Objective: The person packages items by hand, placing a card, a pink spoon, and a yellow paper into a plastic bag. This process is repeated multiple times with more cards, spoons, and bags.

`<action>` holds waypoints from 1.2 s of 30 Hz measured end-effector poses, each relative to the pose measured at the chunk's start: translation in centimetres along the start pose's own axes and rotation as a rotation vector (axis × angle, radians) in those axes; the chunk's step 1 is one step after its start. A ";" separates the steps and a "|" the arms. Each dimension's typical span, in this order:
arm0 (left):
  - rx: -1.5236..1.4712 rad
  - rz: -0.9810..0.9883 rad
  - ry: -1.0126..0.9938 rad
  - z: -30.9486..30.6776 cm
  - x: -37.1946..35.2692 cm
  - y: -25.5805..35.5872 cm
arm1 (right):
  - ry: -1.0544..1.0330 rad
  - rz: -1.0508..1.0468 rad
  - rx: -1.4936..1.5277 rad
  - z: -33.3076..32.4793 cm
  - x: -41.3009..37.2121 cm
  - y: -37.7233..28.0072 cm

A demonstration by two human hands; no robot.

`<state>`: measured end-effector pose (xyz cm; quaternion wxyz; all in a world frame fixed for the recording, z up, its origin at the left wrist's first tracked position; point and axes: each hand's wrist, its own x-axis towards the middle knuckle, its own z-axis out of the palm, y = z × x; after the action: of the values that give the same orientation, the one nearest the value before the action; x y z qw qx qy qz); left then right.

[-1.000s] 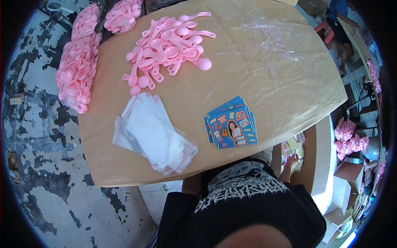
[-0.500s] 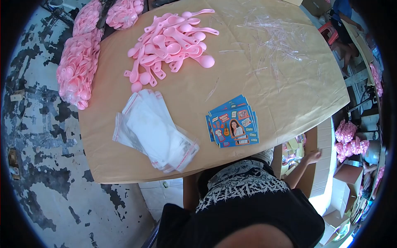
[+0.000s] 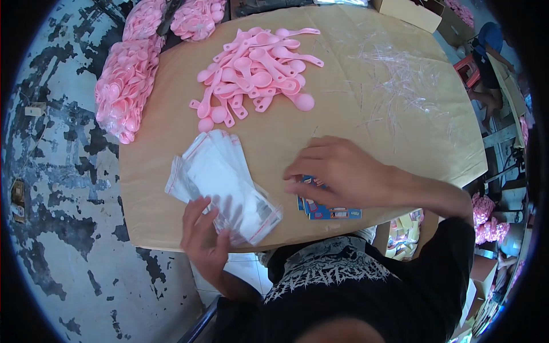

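My left hand is at the near edge of the table, its fingers spread at the lower left side of a stack of clear plastic bags with white inside. Over a small pile of blue printed cards hovers my right hand, slightly blurred. Its fingers curve to the left, with a small gap between them and the thumb. The hand hides most of the cards. Beyond the bags lies a heap of pink plastic spoons.
Thin clear plastic strips lie scattered at the table's far right. Bulging bags of pink spoons rest along the left edge. An open carton stands at the back. Below the right side, a box holds small packets. Another person is at far right.
Both hands have come up from below the table edge: the left to the bags, the right over the cards. The view has shifted slightly, so the tabletop things appear further right.
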<state>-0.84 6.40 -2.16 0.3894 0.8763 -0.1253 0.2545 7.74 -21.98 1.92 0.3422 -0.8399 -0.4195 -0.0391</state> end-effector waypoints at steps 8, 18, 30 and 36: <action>0.133 0.048 -0.154 1.6 0.4 -0.9 | -0.344 0.104 0.144 4.6 4.6 1.5; 0.149 0.047 -0.134 1.8 0.3 -1.1 | -0.258 0.057 0.333 4.6 4.4 2.8; -0.164 -0.008 -0.329 0.0 5.2 1.5 | 0.007 0.182 0.687 1.7 5.2 2.6; -0.928 -0.475 -0.504 3.3 11.3 4.7 | -0.087 0.310 0.675 -1.1 4.3 0.4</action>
<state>7.81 0.59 5.00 0.7376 0.6513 -0.1128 -0.1379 11.04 -19.93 4.05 0.5835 -0.7342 -0.2910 0.1895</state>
